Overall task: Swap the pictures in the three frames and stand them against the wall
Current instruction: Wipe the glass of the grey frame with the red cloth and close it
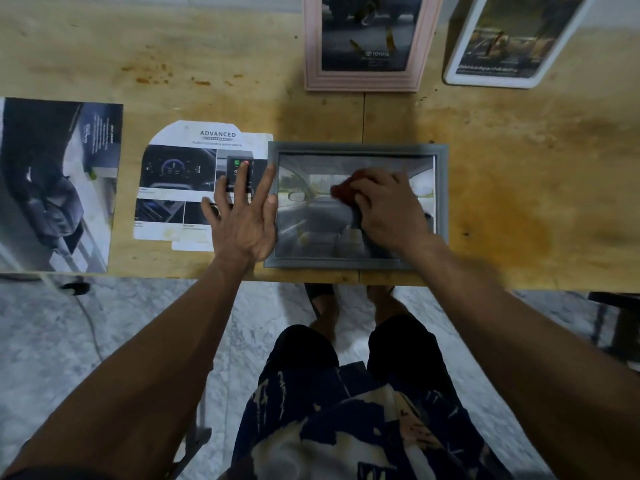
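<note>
A grey frame (356,148) lies flat near the table's front edge, with a car-interior picture under its glass. My right hand (388,209) grips a red cloth (346,190) and presses it on the glass. My left hand (242,213) lies spread flat with straight fingers, its thumb side against the frame's left edge. A pink frame (363,79) and a white frame (491,79) stand at the back, each holding a dark car picture.
Two loose pictures lie left of the grey frame: a white "ADVANCED" sheet (180,181) partly under my left hand and a dark one (55,185) at the far left. The wooden table (519,168) is stained. A cable (86,313) runs on the floor.
</note>
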The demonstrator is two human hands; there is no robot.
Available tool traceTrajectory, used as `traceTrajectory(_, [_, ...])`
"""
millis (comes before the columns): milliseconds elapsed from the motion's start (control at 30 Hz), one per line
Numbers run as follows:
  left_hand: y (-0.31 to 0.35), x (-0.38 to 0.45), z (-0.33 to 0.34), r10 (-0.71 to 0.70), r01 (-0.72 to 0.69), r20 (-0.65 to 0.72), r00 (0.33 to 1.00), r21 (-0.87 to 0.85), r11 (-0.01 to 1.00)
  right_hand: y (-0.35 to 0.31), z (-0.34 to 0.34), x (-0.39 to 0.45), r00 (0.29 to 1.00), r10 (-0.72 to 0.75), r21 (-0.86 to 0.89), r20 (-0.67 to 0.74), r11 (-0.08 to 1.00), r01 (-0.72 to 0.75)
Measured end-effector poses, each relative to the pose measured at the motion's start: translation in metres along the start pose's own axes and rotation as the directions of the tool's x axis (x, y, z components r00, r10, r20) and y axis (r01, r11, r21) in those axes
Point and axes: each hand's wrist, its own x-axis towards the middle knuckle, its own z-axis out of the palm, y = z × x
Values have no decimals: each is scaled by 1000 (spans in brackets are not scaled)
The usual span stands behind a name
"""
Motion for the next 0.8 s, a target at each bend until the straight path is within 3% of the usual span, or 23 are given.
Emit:
traceTrajectory(67, [0, 0, 0, 3, -3, 0, 1000, 1, 1000, -5, 12, -27, 999, -41, 0, 8, 999, 41])
traceTrajectory(200, [0, 0, 0, 5, -5, 2, 1000, -6, 1000, -17, 19, -54, 972, 37, 16, 234, 999, -42])
traceTrajectory(300, [1, -1, -1, 3, -3, 2, 1000, -7, 1000, -10, -16, -35, 946, 114, 205, 302, 962, -181])
traceTrajectory(367, [1, 0, -2, 5, -5, 8, 1000, -5, 1000, 6, -37, -9, 952, 218, 277, 214, 921, -273])
traceTrajectory(433, [1, 0, -1, 13, -13, 5, 1000, -4, 1000, 29, -45, 18, 964, 249, 217, 90, 940, -263])
traceTrajectory(533, [1, -1, -1, 17, -18, -2, 1000, -5, 1000, 50, -30, 28, 969, 199, 45, 146, 977, -207])
traceTrajectory(800, [1, -1, -1, 3, -3, -6, 1000, -8, 1000, 35, -9, -46, 985, 140, 82, 96, 986, -148])
